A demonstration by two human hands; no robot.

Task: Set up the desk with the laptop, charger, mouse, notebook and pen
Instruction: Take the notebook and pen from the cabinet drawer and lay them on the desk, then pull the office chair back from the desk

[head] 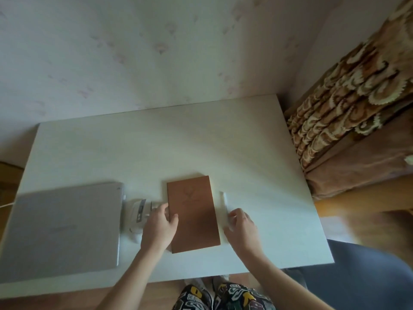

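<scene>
A closed silver laptop (64, 227) lies at the desk's left front. Right beside it sit a white charger (139, 209) and a white mouse (134, 231), partly hidden by my left hand. A brown notebook (193, 213) lies closed in the middle of the white desk (156, 148). My left hand (159, 224) rests on the notebook's left edge, thumb on the cover. A white pen (224, 202) lies just right of the notebook; my right hand (241, 227) has its fingertips pinched on the pen's near end.
A white cable (6, 205) leaves the laptop's left side. A brown patterned blanket (348, 104) covers furniture at the desk's right. A blue chair seat (362, 276) is at the lower right. The wall stands right behind the desk.
</scene>
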